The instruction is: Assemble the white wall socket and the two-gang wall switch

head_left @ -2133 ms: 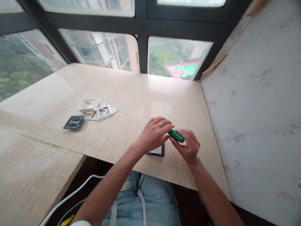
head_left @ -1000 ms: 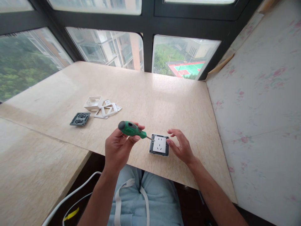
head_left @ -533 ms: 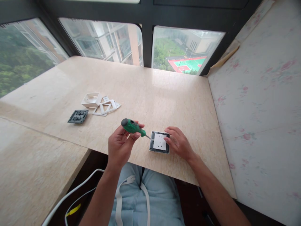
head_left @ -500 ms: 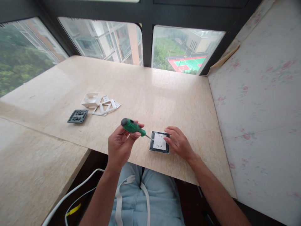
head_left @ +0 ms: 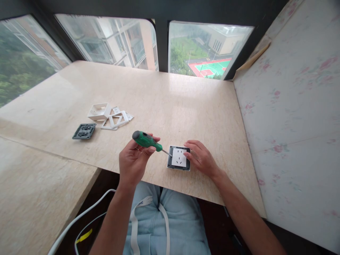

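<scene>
Left hand (head_left: 134, 163) clamped round the green-and-black screwdriver handle (head_left: 146, 140), metal shaft angled down to the left side of the square white-faced, dark-grey-framed plastic socket (head_left: 179, 158), flat near the front edge of the beige marbled counter (head_left: 207, 109). Right hand (head_left: 202, 160): thumb and fingers at socket's right side, can't tell if gripping. Farther left: dark-grey plastic plate (head_left: 84, 131), open white plastic box (head_left: 98, 112), thin white frames (head_left: 117, 119).

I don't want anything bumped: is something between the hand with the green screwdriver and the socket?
Nothing visible is in the way. The left hand holds the screwdriver, which reaches the left side of the socket. The right hand is at the opposite side; the white frames lie off to the left.
</scene>
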A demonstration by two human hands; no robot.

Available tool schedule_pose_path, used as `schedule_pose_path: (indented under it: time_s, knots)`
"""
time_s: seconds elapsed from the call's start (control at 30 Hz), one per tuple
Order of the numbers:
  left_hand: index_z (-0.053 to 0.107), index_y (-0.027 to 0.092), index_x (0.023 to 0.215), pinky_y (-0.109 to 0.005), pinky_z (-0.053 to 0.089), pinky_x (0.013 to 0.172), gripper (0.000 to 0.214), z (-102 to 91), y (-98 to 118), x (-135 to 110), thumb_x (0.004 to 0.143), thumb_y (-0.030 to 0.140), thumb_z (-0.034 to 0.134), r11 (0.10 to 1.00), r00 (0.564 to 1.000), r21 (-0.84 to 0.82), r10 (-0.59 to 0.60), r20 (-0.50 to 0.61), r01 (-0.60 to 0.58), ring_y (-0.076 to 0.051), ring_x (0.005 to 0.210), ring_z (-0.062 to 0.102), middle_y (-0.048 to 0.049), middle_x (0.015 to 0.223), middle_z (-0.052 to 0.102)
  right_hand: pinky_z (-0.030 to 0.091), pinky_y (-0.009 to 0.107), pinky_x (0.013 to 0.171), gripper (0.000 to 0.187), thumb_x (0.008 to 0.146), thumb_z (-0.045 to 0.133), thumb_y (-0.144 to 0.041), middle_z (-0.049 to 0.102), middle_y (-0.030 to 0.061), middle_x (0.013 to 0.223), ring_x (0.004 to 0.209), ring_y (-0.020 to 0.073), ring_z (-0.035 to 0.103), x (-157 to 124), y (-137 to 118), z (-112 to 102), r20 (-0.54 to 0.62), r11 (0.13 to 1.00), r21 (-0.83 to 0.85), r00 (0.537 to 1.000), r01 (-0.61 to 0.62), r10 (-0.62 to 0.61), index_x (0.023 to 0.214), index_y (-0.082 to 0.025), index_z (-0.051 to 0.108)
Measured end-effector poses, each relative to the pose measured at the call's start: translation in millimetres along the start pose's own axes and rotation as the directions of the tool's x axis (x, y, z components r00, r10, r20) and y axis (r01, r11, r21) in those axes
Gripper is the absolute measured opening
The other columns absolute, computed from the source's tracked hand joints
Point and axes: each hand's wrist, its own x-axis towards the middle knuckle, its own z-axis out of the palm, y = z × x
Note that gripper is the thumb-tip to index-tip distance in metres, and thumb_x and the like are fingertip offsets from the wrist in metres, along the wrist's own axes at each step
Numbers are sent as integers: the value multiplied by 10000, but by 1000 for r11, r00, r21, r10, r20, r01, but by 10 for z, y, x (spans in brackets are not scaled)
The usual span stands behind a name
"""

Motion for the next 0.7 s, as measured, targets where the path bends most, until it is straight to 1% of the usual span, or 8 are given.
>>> schedule_pose_path:
  time_s: [0.27,0.37,0.47,0.57,0.63,0.7]
  knots:
    - [719,175,1036,-310,636,786,264,-29,-12,14,806,255,822,999,999,37,34,32,-35,-204,902,760,-57,960,797,597,444,926,214,998,565,-267,685,134,1147,1093,261,669,1,-2,-13,7,1000,5,1000,3,-3,1194,-205,622]
    - [700,180,1099,-309,617,822,268,-41,1,17,856,263,778,994,991,88,46,126,-57,-200,926,751,-65,992,787,596,437,924,207,996,568,-263,686,135,1143,1090,259,668,1,-2,-10,14,1000,5,1000,5,-5,1186,-201,623]
    - [640,206,1247,-319,581,896,350,-29,12,27,909,250,720,987,959,128,57,276,-95,-200,991,732,-73,1060,763,598,431,913,196,997,567,-259,689,132,1137,1077,254,670,-2,0,-1,31,1000,9,1000,3,-3,1175,-204,625]
    - [524,243,1381,-345,554,932,460,33,4,42,943,238,667,992,917,42,96,388,-121,-205,1049,706,-73,1124,729,600,422,901,186,996,566,-254,692,128,1128,1059,249,674,-1,6,7,42,1000,12,999,1,-1,1164,-209,630]
    - [510,244,1371,-368,543,934,423,103,-23,55,964,246,624,994,905,-56,105,413,-89,-207,1043,693,-70,1125,710,600,420,896,183,995,565,-251,692,128,1125,1054,250,677,2,7,8,43,1000,10,999,2,-2,1161,-210,632]
    - [536,234,1320,-388,531,923,351,186,-70,75,973,264,582,987,904,-160,93,417,-28,-207,1002,682,-59,1078,694,600,421,892,184,996,561,-250,692,128,1120,1047,251,680,7,4,4,45,1000,12,999,5,-5,1161,-212,632]
